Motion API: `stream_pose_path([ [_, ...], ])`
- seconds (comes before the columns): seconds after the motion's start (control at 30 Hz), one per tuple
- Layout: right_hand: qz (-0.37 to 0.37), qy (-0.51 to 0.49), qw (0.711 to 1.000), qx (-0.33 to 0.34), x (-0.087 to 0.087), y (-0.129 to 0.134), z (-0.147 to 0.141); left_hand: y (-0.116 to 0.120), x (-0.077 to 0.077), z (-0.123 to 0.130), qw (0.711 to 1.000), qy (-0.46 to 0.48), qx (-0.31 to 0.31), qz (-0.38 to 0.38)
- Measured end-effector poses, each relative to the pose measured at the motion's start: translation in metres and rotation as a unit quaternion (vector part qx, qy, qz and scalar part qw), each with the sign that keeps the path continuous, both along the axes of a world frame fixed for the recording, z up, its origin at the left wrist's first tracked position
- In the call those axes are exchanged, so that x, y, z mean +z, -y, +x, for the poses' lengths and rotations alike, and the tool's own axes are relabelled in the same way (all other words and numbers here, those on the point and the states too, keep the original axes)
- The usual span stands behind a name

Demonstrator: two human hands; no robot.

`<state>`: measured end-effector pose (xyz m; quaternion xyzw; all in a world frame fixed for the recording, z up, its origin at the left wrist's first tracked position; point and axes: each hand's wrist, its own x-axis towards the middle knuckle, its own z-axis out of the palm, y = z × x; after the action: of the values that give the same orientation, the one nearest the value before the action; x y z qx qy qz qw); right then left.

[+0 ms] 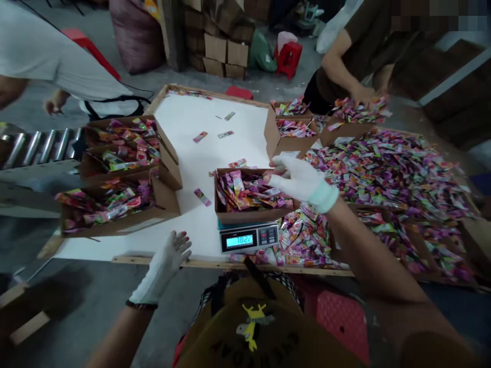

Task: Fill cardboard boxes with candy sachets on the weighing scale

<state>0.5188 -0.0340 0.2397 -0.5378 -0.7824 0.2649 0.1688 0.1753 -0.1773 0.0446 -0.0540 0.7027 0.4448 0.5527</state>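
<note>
A cardboard box (253, 217) full of small colourful packets (245, 189) sits on a digital scale (249, 237) with a lit blue display. My right hand (299, 178), in a white fingerless-tipped glove, hovers at the right end of this box, fingers stretched out over the packets, with nothing visibly held. My left hand (164, 263), gloved the same way, is by the table's front edge, left of the scale. Its fingers are apart and it holds nothing. A loose packet (202, 197) lies on the white table (192, 168) left of the box.
Filled boxes (166, 202) stand at the table's left, beside a roller conveyor (46, 147). A large packet heap (391, 168) and more boxes (295, 145) cover the right side. One co-worker's hands (364, 95) are in packets there; another person (57, 61) is at left.
</note>
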Motion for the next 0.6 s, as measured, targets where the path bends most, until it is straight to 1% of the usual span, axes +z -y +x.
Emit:
stream_pose_path([
  [0.07, -0.015, 0.054, 0.998, 0.013, 0.0, -0.002, -0.022, 0.019, -0.003, -0.008, 1.0, 0.009, 0.01, -0.008],
  [0.17, -0.025, 0.136, 0.989, 0.043, -0.005, -0.007, -0.052, 0.04, -0.006, -0.016, 1.0, 0.024, 0.017, -0.004],
  [0.27, -0.043, 0.203, 0.977, 0.046, -0.013, -0.01, -0.071, 0.053, -0.006, -0.022, 0.999, 0.027, 0.027, 0.005],
  [0.37, -0.061, 0.249, 0.966, 0.043, -0.021, -0.011, -0.085, 0.062, -0.006, -0.027, 0.999, 0.023, 0.043, -0.002],
  [0.5, -0.07, 0.267, 0.961, 0.03, -0.029, -0.012, -0.096, 0.068, -0.007, -0.035, 0.998, 0.021, 0.051, -0.007],
  [0.57, -0.048, 0.224, 0.973, 0.018, -0.032, -0.014, -0.087, 0.07, -0.01, -0.039, 0.999, 0.019, 0.044, -0.001],
  [0.6, -0.019, 0.185, 0.983, 0.005, -0.034, -0.014, -0.076, 0.071, -0.012, -0.04, 0.999, 0.017, 0.036, 0.001],
])
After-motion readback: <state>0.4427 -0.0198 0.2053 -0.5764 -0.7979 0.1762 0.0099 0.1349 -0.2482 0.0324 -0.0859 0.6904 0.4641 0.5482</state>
